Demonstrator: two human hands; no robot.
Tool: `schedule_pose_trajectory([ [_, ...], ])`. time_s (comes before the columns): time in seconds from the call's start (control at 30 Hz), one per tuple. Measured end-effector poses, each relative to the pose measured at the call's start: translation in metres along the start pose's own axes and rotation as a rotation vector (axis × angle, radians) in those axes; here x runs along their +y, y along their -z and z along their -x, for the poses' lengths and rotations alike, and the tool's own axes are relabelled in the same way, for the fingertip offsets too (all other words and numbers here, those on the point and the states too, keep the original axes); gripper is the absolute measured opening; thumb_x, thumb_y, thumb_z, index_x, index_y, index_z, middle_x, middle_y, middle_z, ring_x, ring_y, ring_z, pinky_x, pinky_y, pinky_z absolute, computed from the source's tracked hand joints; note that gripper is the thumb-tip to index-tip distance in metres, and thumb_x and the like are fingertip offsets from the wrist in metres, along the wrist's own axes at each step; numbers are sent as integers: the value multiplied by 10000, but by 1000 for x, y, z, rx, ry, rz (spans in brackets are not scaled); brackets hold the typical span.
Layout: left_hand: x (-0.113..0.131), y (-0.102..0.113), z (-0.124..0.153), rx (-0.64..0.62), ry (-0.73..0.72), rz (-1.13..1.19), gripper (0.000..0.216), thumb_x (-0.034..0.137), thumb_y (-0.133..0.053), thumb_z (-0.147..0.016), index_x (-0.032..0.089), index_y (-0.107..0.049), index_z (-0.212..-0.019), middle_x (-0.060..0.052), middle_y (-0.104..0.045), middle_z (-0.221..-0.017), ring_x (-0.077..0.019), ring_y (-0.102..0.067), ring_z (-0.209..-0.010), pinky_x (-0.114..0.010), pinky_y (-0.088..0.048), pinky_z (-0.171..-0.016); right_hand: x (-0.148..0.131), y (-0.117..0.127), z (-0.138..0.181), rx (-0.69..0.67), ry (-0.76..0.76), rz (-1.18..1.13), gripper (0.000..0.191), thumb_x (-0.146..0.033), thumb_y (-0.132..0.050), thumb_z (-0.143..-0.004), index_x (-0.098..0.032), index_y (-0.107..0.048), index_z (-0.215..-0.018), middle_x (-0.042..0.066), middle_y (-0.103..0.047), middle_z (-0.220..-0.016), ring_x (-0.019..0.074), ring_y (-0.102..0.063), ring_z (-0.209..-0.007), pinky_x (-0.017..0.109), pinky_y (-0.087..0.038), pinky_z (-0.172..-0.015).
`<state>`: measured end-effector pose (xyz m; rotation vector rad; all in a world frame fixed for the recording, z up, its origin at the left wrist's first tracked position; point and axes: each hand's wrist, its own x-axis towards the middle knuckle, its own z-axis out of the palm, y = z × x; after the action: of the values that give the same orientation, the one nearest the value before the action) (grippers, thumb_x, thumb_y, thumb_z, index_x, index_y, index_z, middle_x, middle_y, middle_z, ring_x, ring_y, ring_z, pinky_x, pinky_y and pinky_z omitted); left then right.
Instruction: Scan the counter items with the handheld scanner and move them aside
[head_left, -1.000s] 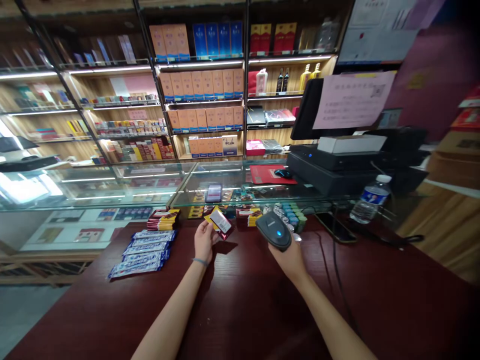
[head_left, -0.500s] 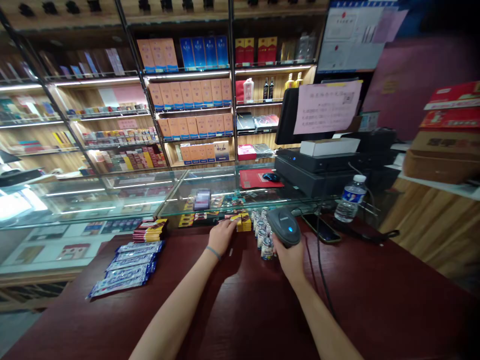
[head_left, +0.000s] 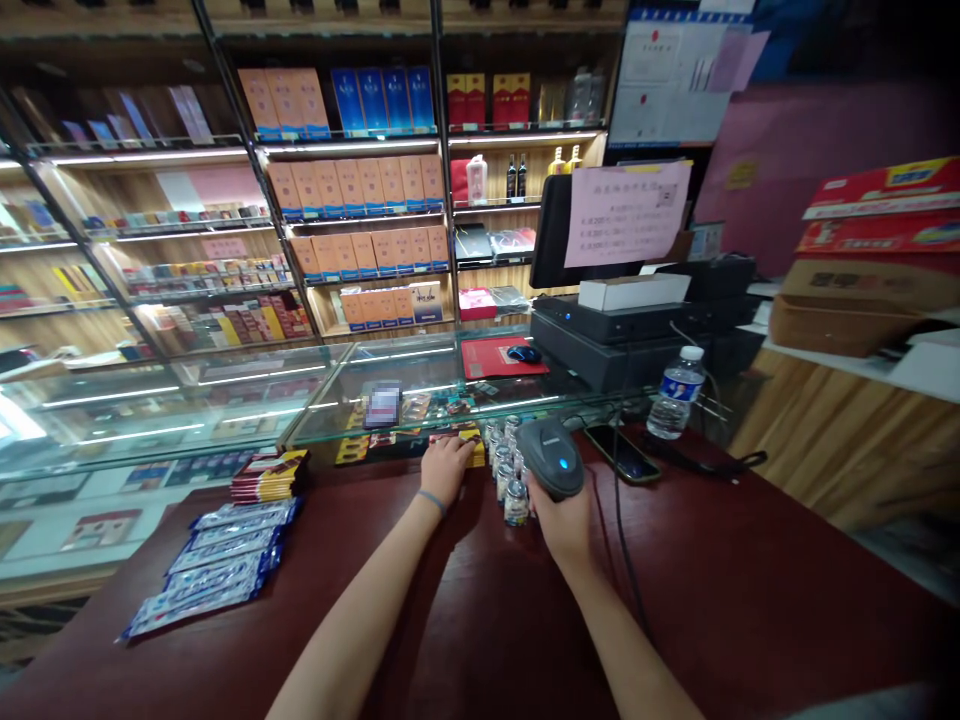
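Note:
My right hand [head_left: 561, 521] is closed around a black handheld barcode scanner [head_left: 550, 456] with a blue light, held just above the dark red counter [head_left: 465, 610]. My left hand [head_left: 445, 466] reaches forward and rests, fingers curled, on a stack of yellow and red snack packets [head_left: 471, 449] at the foot of the glass case. A cluster of small clear bottles [head_left: 507, 468] stands between my two hands, right beside the scanner. Whether the left fingers grip a packet I cannot make out.
Blue wrapped bars [head_left: 214, 566] and a pile of red and yellow packets [head_left: 269, 475] lie at the left. A glass display case [head_left: 225, 395] runs along the back. A phone [head_left: 622, 452], a water bottle [head_left: 674, 393], a register with monitor [head_left: 637, 320] and cables sit at the right.
My left hand carried a yellow and red packet forward and set it down on the stack by the glass case. The scanner hand moved slightly forward, close to the small bottles.

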<state>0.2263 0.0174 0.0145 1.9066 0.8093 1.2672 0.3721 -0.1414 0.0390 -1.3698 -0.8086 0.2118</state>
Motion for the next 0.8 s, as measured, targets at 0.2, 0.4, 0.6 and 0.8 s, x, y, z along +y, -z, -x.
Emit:
schedule_pose_trajectory([
  [0.2,-5,-4,-3,13,90,69,191,204,-816,-705,308,-775,-860,-102,-707,-955,-296,-594,-1083,-391,-359,-1101,3,0,1,-1,-1,-14,378,-449,-744,-702,-187,-673,-964,77,-735,-714,295,-731,-804,368,-607,-654],
  [0.4,-12,-6,2,-13,-132,-118,244,244,-775,-763,321,-759,-994,-94,-703,-1007,-278,-607,-1046,-400,-397,-1070,4,1,0,-25,8,8,353,-445,-732,-709,-192,-675,-948,91,-740,-732,313,-731,-834,378,-608,-656],
  [0.6,-8,-1,5,-61,-52,9,400,93,-777,-703,316,-752,-1034,-97,-692,-1125,-297,-561,-1210,-466,-285,-1181,2,0,-1,-4,18,44,313,-440,-717,-710,-192,-674,-896,96,-734,-724,313,-733,-823,371,-606,-654],
  [0.8,10,31,21,10,1,189,378,36,-788,-674,310,-762,-933,-95,-684,-1202,-316,-515,-1315,-517,-226,-1229,2,-2,1,-8,54,46,291,-451,-717,-713,-198,-680,-852,73,-705,-643,294,-720,-725,351,-585,-587],
])
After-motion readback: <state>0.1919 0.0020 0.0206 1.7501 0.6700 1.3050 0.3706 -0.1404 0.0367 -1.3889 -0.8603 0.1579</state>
